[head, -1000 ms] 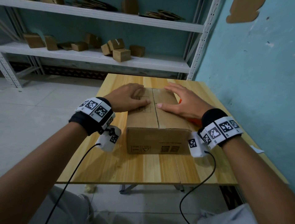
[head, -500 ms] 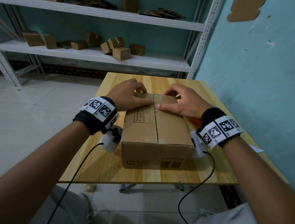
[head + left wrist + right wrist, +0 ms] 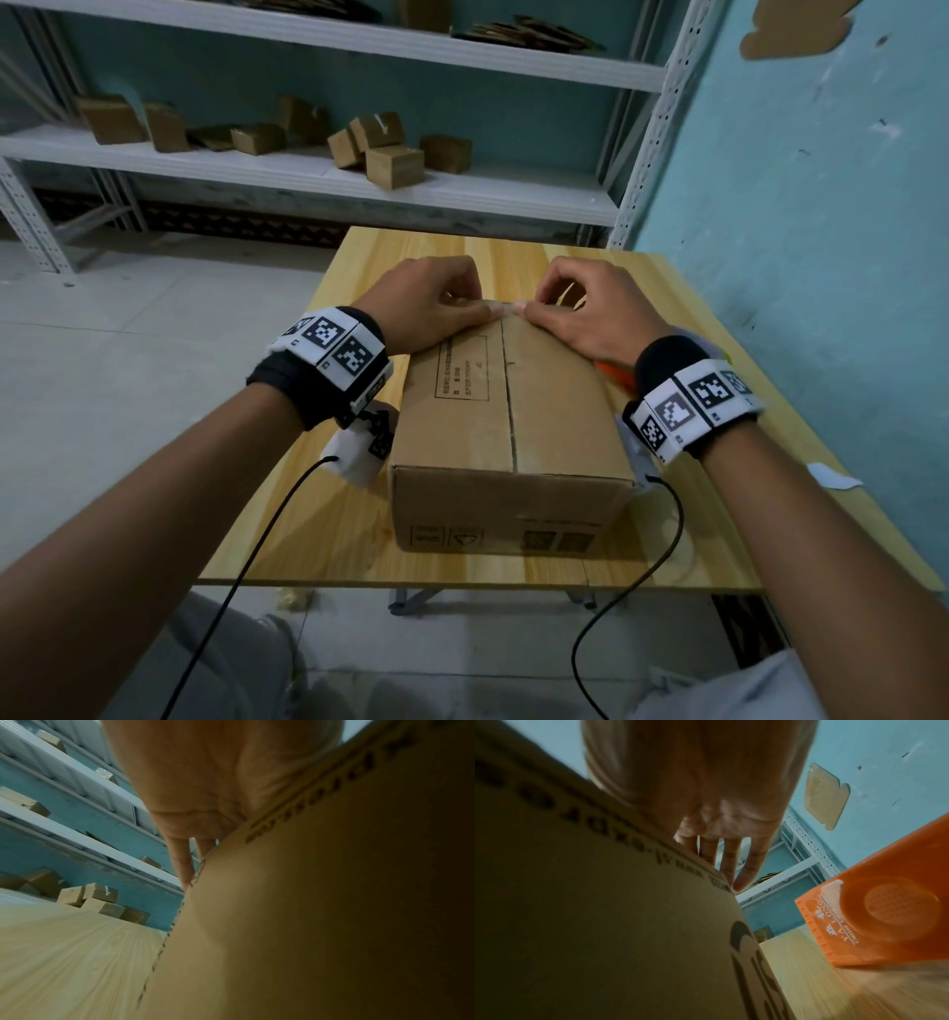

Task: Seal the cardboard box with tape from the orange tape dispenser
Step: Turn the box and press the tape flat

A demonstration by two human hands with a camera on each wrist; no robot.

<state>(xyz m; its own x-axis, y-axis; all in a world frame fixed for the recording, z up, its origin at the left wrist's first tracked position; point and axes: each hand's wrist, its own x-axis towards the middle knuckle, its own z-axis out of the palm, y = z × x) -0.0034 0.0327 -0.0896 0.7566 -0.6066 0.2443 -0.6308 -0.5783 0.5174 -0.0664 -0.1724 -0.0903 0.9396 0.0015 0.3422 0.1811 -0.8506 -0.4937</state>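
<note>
A closed cardboard box lies lengthwise on the wooden table, and its centre seam shows no tape. My left hand and right hand both grip the box's far top edge. Their fingers curl down behind it and the thumbs meet on top at the seam. In the wrist views the left hand and right hand lie along the box. The orange tape dispenser stands on the table right of the box, mostly hidden under my right wrist.
Metal shelving beyond the table holds several small cardboard boxes. A blue wall runs close along the table's right side. A white paper scrap lies at the table's right edge. Cables hang from both wrists.
The box has slid toward me, to near the table's front edge. Both hands went from lying flat on its top to curling over the far edge.
</note>
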